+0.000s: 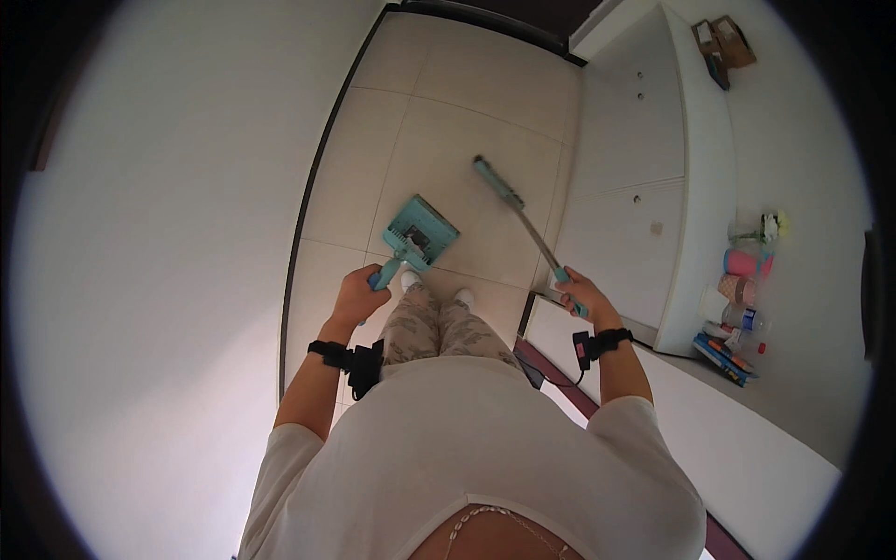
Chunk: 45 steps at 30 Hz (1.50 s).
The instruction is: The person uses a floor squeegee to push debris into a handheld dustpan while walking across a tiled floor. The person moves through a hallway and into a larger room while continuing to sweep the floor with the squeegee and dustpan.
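Note:
My left hand [358,297] grips the handle of a teal plastic dustpan [435,227], which is in front of my feet. Some dark and pale debris [417,241] lies in the pan near its toothed back edge. My right hand [588,297] is closed around the teal grip of a broom [535,234] with a metal shaft. The broom's teal head [497,180] with dark bristles points away from me, ahead and to the right of the dustpan. Whether the bristles touch the floor I cannot tell.
Beige floor tiles [483,112] run between a white wall [175,175] on the left and a white cabinet [623,154] on the right. Cups, a bottle [752,320] and flowers [771,225] stand on the cabinet, with cardboard boxes [731,42] farther along. A dark doorway threshold [490,21] lies ahead.

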### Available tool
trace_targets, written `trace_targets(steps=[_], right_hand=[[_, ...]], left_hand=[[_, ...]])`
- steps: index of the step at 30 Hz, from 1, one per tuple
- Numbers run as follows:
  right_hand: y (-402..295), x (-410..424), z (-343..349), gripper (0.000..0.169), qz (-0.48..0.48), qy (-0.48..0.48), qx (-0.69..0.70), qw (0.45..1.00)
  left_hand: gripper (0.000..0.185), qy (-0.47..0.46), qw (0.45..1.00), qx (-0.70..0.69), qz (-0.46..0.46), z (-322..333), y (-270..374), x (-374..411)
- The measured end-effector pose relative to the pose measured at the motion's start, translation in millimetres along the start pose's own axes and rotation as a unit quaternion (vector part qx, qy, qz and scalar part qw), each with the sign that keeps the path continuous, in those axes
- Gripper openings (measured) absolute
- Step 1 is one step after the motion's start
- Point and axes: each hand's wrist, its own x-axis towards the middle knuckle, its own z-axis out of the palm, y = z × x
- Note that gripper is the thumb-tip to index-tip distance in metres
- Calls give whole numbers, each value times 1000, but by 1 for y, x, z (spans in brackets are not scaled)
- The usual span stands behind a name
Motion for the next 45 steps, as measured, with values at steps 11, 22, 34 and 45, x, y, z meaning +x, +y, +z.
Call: trace_targets(steps=[11, 22, 34, 45], right_hand=[[14, 66, 70, 34, -98, -42, -100, 989], [73, -5, 53, 75, -61, -145, -96, 983], [62, 29, 21, 61, -38, 8, 39, 998], [70, 37, 81, 24, -26, -147, 22, 989]], left_hand=[[30, 55, 996, 65, -8, -1, 27, -25], [24, 62, 997, 43, -15, -1, 7, -23], [21, 29, 998, 44, -18, 12, 2, -27], [21, 50, 997, 54, -20, 14, -8, -13]])
